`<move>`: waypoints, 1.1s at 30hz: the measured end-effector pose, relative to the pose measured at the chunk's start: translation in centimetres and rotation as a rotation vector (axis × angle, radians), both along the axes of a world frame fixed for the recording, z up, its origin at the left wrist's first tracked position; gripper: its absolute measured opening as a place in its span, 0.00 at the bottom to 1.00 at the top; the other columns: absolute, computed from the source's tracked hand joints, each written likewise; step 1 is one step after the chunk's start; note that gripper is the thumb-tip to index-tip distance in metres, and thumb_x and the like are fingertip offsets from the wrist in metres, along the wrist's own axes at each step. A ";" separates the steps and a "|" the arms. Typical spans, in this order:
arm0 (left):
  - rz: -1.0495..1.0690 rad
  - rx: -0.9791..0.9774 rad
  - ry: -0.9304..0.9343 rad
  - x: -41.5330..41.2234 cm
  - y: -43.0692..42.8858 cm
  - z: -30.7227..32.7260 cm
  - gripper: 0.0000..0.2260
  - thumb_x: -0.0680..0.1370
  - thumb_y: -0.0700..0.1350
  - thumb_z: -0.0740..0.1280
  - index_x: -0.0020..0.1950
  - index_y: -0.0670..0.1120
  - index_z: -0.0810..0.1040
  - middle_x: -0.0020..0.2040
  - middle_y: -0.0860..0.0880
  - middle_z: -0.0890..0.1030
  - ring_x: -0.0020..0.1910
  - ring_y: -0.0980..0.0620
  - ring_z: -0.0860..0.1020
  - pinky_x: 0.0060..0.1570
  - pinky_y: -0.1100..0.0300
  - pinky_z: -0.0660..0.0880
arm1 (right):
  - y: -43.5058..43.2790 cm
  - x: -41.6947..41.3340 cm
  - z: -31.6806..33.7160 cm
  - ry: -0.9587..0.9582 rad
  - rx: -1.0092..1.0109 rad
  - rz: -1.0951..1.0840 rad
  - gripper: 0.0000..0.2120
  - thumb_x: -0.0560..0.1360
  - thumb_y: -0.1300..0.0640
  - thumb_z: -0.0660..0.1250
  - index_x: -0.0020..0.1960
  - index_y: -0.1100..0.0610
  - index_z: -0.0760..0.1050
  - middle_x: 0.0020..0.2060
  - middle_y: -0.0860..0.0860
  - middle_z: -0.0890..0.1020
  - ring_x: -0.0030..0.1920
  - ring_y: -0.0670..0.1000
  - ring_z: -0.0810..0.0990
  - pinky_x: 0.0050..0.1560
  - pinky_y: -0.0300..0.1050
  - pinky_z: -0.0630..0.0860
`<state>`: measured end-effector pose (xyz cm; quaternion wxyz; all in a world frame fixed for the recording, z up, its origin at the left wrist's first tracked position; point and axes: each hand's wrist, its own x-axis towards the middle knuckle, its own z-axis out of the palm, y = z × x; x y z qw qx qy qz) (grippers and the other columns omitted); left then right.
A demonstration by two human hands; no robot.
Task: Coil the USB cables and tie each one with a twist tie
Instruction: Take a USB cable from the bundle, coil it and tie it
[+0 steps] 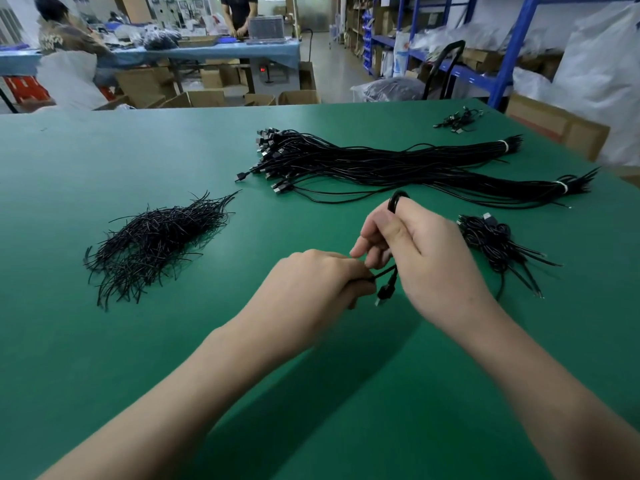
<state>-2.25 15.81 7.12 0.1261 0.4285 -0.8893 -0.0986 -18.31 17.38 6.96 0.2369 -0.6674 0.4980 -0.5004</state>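
Observation:
My right hand (420,251) grips a coiled black USB cable (397,199) above the green table (311,393); the top of the coil pokes out over my fingers. The cable's tail and its USB plug (383,293) hang below that hand. My left hand (313,284) pinches a black strand (382,273) coming off the coil just left of the plug; whether it is the cable's tail or a twist tie I cannot tell. A heap of black twist ties (156,242) lies to the left. Long bundles of uncoiled USB cables (398,164) stretch across the table behind my hands.
A small pile of coiled cables (495,244) lies right of my right hand. A few more cables (457,121) sit near the far right corner. Beyond the table are cardboard boxes (207,97), blue shelving (516,50) and two people at a blue bench (194,51).

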 end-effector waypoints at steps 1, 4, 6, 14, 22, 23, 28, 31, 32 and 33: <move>0.016 -0.031 -0.025 0.2 0.1 0.5 0.12 0.84 0.56 0.60 0.56 0.54 0.81 0.48 0.55 0.83 0.48 0.51 0.80 0.50 0.51 0.76 | 0.0 0.1 -0.2 0.042 -0.007 -0.026 0.14 0.85 0.57 0.57 0.45 0.58 0.76 0.36 0.48 0.84 0.37 0.47 0.82 0.43 0.41 0.78; 0.035 -0.177 -0.128 0.9 0.2 1.6 0.16 0.83 0.60 0.55 0.62 0.59 0.78 0.51 0.56 0.81 0.50 0.52 0.79 0.48 0.55 0.75 | -0.1 0.4 -0.7 0.133 0.050 -0.049 0.14 0.84 0.57 0.58 0.44 0.57 0.77 0.36 0.48 0.83 0.41 0.47 0.83 0.46 0.48 0.80; 0.019 -0.275 -0.178 1.2 0.0 1.8 0.17 0.83 0.61 0.52 0.63 0.61 0.77 0.52 0.57 0.81 0.49 0.53 0.78 0.45 0.60 0.70 | -0.1 0.5 -0.7 0.133 0.083 -0.052 0.14 0.84 0.57 0.58 0.43 0.57 0.78 0.35 0.48 0.83 0.39 0.45 0.82 0.43 0.40 0.79; -0.061 -0.428 -0.094 1.7 0.1 2.4 0.20 0.80 0.60 0.55 0.48 0.53 0.84 0.40 0.54 0.82 0.39 0.48 0.80 0.43 0.59 0.65 | -0.3 0.3 -0.7 -0.334 0.238 0.010 0.15 0.86 0.59 0.54 0.46 0.62 0.75 0.35 0.50 0.86 0.35 0.47 0.84 0.37 0.36 0.79; -0.102 -0.443 -0.069 1.9 0.6 0.5 0.12 0.82 0.57 0.65 0.47 0.53 0.83 0.41 0.56 0.84 0.40 0.50 0.81 0.44 0.57 0.74 | -1.1 -1.6 0.1 -1.244 0.387 0.090 0.14 0.87 0.57 0.51 0.49 0.60 0.71 0.43 0.58 0.87 0.42 0.51 0.87 0.39 0.37 0.81; -0.109 -0.442 -0.065 1.9 0.6 0.5 0.11 0.82 0.56 0.65 0.47 0.53 0.83 0.41 0.56 0.84 0.40 0.50 0.81 0.44 0.57 0.75 | -1.1 -1.9 0.2 -1.297 0.405 0.095 0.13 0.87 0.58 0.52 0.48 0.60 0.71 0.42 0.57 0.87 0.41 0.49 0.87 0.38 0.36 0.81; -0.119 -0.413 -0.029 2.3 0.5 0.1 0.12 0.83 0.56 0.63 0.49 0.52 0.83 0.43 0.55 0.84 0.43 0.49 0.81 0.47 0.55 0.76 | -0.8 -3.1 0.8 -1.337 0.453 0.128 0.12 0.85 0.58 0.55 0.49 0.60 0.74 0.43 0.55 0.87 0.38 0.47 0.86 0.34 0.33 0.79; -0.176 -0.469 -0.024 1.9 0.9 0.5 0.12 0.83 0.55 0.64 0.46 0.51 0.83 0.39 0.55 0.83 0.39 0.49 0.81 0.43 0.54 0.76 | -0.8 -2.4 0.2 -1.031 0.409 0.120 0.14 0.87 0.57 0.52 0.50 0.62 0.72 0.45 0.59 0.87 0.44 0.52 0.88 0.42 0.39 0.83; -0.192 -0.493 -0.031 1.8 1.1 0.7 0.13 0.83 0.54 0.63 0.45 0.50 0.82 0.38 0.55 0.82 0.38 0.49 0.81 0.42 0.53 0.76 | -0.7 -1.8 -0.1 -0.884 0.381 0.109 0.15 0.87 0.57 0.50 0.51 0.63 0.72 0.46 0.60 0.87 0.46 0.55 0.88 0.45 0.42 0.84; -0.210 -0.524 -0.037 1.6 1.2 0.9 0.13 0.83 0.54 0.63 0.44 0.50 0.82 0.38 0.55 0.82 0.37 0.49 0.81 0.41 0.53 0.76 | -0.7 -1.3 -0.5 -0.738 0.349 0.092 0.16 0.87 0.57 0.50 0.51 0.64 0.73 0.45 0.59 0.87 0.47 0.55 0.87 0.48 0.44 0.84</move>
